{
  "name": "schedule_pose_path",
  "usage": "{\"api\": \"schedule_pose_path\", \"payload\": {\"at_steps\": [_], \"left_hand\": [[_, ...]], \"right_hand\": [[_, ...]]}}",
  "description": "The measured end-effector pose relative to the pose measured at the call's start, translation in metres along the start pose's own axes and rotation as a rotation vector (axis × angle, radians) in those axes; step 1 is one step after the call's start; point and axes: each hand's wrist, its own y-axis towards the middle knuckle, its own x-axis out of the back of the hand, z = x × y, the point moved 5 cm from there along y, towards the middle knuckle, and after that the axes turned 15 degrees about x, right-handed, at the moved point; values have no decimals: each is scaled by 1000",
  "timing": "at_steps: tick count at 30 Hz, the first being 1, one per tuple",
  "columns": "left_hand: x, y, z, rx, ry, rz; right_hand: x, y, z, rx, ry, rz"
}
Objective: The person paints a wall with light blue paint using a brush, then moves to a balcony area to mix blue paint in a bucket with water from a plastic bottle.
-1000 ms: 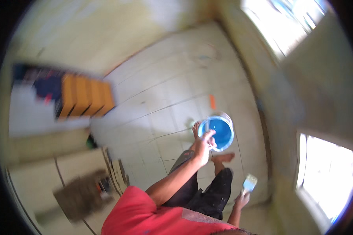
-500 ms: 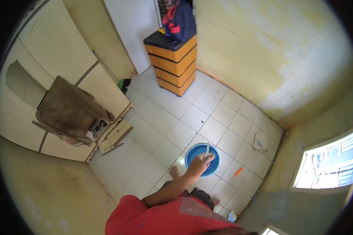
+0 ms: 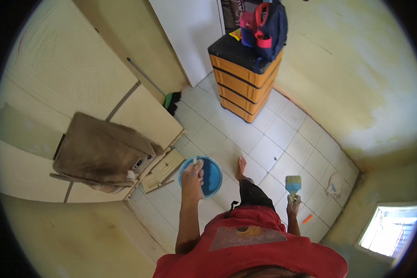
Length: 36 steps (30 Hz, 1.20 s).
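Note:
My left hand (image 3: 192, 175) grips the rim of a round blue paint bucket (image 3: 209, 177) that I carry above the white tiled floor (image 3: 259, 143). My right hand (image 3: 293, 204) holds a flat paintbrush (image 3: 293, 184) with blue bristles by its handle, bristles pointing away from me. One bare foot (image 3: 240, 167) and a dark trouser leg show between the two hands. My red shirt fills the lower edge of the view.
An orange and black stacked toolbox (image 3: 243, 76) with a blue and red bag (image 3: 264, 28) stands by the wall ahead. A brown cloth (image 3: 99, 153) lies over the cream cabinet on the left. A broom (image 3: 171, 99) leans nearby. A small orange object (image 3: 307, 218) lies on the floor.
The view has swung round the room. The bucket has shifted from right of centre to my left side, and the brush hand has come up into view on my right.

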Motion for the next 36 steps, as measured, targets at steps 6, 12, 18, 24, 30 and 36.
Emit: {"api": "schedule_pose_path", "payload": {"at_steps": [6, 12, 18, 24, 30, 36], "left_hand": [[9, 81, -141, -63, -142, -156], [-13, 179, -272, -109, -243, -155], [-55, 318, -380, -118, -244, 20], [-125, 432, -487, -25, -57, 85], [-198, 551, -580, 112, 38, 141], [-280, 630, -660, 166, 128, 277]], "right_hand": [[-118, 215, 234, 393, 93, 241], [-206, 375, 457, 681, 258, 440], [-275, 482, 575, 706, 270, 307], [-320, 525, 629, 388, 324, 181], [-360, 607, 689, 475, 488, 40], [-386, 725, 749, 510, 414, -3]]}}
